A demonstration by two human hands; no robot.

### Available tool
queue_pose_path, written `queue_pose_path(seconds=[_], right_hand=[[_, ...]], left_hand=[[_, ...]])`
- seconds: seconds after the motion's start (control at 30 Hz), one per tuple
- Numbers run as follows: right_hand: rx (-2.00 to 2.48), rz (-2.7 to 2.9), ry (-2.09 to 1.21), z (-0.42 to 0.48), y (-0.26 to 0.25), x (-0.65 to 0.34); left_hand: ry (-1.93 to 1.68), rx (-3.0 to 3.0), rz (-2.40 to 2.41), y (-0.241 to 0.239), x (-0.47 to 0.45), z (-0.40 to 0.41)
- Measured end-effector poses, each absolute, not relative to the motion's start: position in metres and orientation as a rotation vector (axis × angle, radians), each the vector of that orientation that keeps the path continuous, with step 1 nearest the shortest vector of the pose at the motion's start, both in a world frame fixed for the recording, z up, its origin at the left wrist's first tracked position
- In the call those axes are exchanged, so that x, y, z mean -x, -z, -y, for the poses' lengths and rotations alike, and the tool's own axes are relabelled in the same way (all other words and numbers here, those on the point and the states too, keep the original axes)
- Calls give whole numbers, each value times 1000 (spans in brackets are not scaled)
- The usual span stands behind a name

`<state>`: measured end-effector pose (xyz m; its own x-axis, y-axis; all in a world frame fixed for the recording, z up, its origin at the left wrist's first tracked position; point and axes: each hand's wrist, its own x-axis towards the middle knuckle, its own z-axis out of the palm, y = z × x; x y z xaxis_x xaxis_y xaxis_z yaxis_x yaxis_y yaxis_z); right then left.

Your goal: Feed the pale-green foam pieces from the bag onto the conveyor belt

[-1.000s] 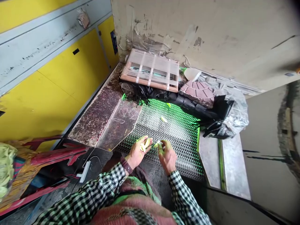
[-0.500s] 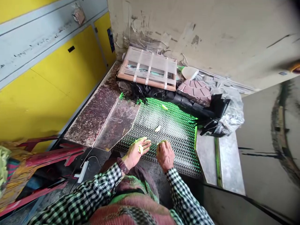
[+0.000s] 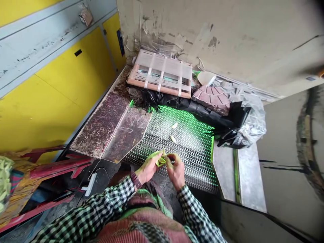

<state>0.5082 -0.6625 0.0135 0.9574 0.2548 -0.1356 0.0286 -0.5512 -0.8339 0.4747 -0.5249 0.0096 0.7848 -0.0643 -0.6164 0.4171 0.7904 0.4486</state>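
A metal mesh conveyor belt point(image 3: 167, 126), lit green at its far end, slopes towards me. Two small pale yellow-green curved pieces point(image 3: 173, 138) lie on it, apart from each other. Over the near part of the belt, my left hand point(image 3: 149, 167) is curled around several similar pieces point(image 3: 160, 160). My right hand point(image 3: 176, 171) meets it from the right, its thumb and forefinger pinched at a piece beside the left fingertips. The fingers partly hide these pieces, and their exact kind does not show.
Black plastic sheeting point(image 3: 174, 101) hangs across the belt's far end. Above it rest a wooden frame wrapped with tape point(image 3: 163, 88) and a pinkish segmented slab point(image 3: 212, 97). Metal side plates point(image 3: 126, 135) flank the belt. Red metal parts point(image 3: 59, 167) stand at left.
My left hand has moved right and closed around its pieces. My right hand has come up to meet it. The two pieces on the belt lie in different spots than before.
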Motion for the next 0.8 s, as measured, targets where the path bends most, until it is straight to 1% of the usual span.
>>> queue_pose_path(seconds=[0.07, 0.13, 0.27, 0.4, 0.53, 0.63, 0.73, 0.8], right_hand=[[2190, 99, -363, 672, -4, -523], [2334, 97, -376, 678, 4, -543], [2631, 283, -68, 675, 19, -600], [2767, 455, 27, 659, 29, -663], [2775, 552, 68, 640, 33, -703], [2755, 652, 69, 631, 27, -716], [2734, 640, 116, 629, 13, -705], [2645, 617, 78, 629, 3, -677]], left_hand=[[255, -607, -675, -7, -473, 524], [244, -612, -774, -7, -471, 522], [264, -623, -841, -12, -470, 518], [248, -633, -864, -20, -468, 516], [206, -638, -886, -23, -461, 510], [173, -634, -912, -24, -458, 504], [134, -600, -921, -25, -458, 501], [117, -581, -903, -25, -461, 500]])
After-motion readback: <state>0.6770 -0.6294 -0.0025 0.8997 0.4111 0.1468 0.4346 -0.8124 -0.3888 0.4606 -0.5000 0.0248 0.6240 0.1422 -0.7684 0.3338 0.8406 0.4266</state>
